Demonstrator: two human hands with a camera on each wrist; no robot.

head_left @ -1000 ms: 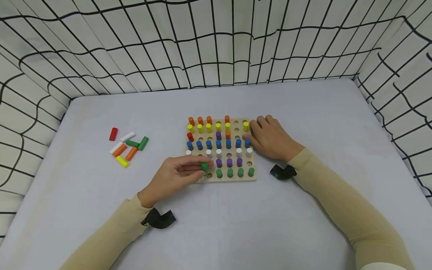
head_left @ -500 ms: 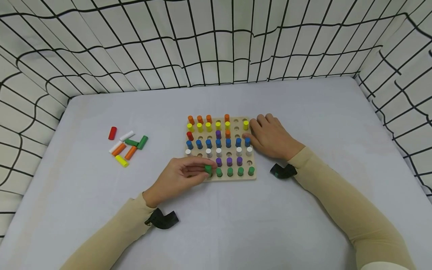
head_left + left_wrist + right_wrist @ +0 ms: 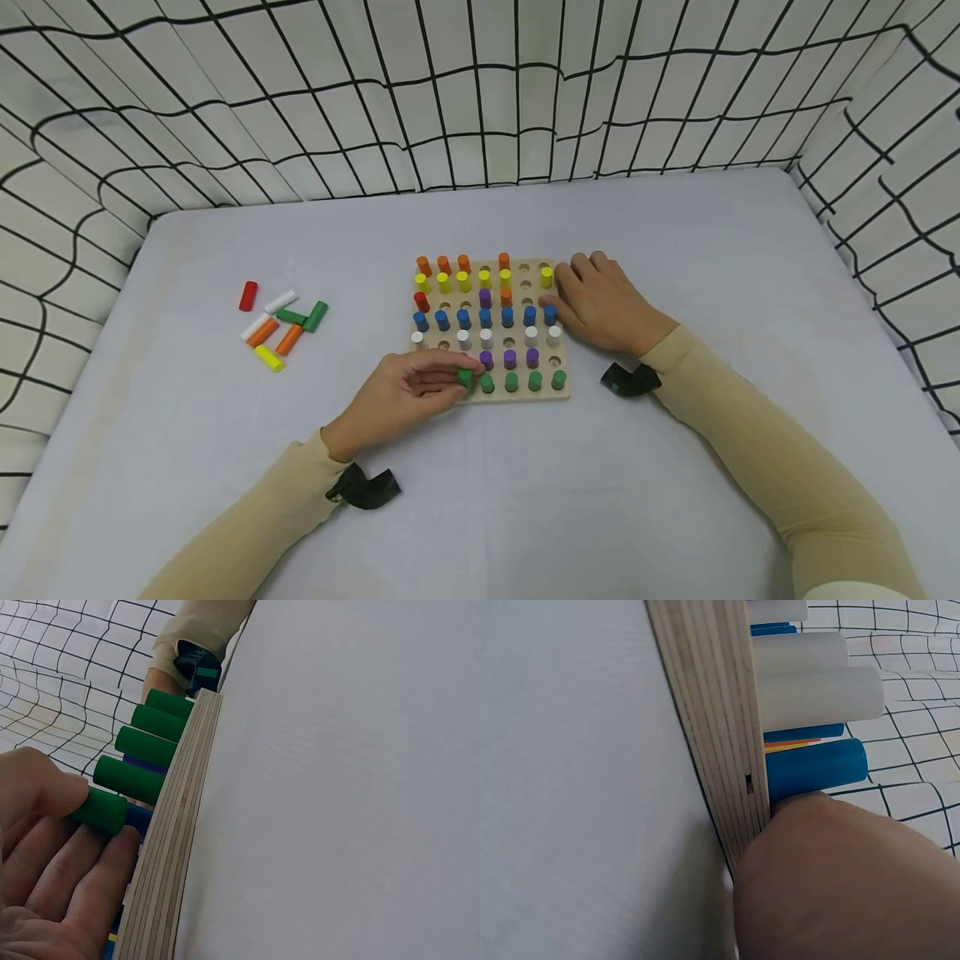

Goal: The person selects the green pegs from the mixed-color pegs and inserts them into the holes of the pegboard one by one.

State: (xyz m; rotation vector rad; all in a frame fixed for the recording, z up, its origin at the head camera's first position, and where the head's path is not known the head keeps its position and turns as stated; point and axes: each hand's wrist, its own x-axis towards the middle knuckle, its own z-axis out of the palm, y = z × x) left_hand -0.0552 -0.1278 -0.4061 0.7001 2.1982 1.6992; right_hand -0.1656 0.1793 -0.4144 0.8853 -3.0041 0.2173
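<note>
My left hand (image 3: pixel 405 387) pinches a green peg (image 3: pixel 105 810) between thumb and fingers, over the near row of a wooden pegboard (image 3: pixel 555 395). In the left wrist view the peg's lower end stands just off the board, beside a row of upright green pegs (image 3: pixel 142 746). The hand hides the board's near left corner. My right hand (image 3: pixel 611 308) rests at the board's right edge, its thumb next to the end blue peg (image 3: pixel 817 766). Rows of orange, yellow, blue, white and purple pegs stand in the board, with some bare holes among them.
Loose pegs lie on the white table (image 3: pixel 637 500) to the left: a red peg (image 3: pixel 248 296), a yellow peg (image 3: pixel 270 358), and white, green and orange ones. Black wire mesh (image 3: pixel 517 133) borders the table at the back and sides.
My left hand has moved slightly right with the green peg, bringing it over the near row beside the standing green pegs. My right hand has stayed at the board's edge.
</note>
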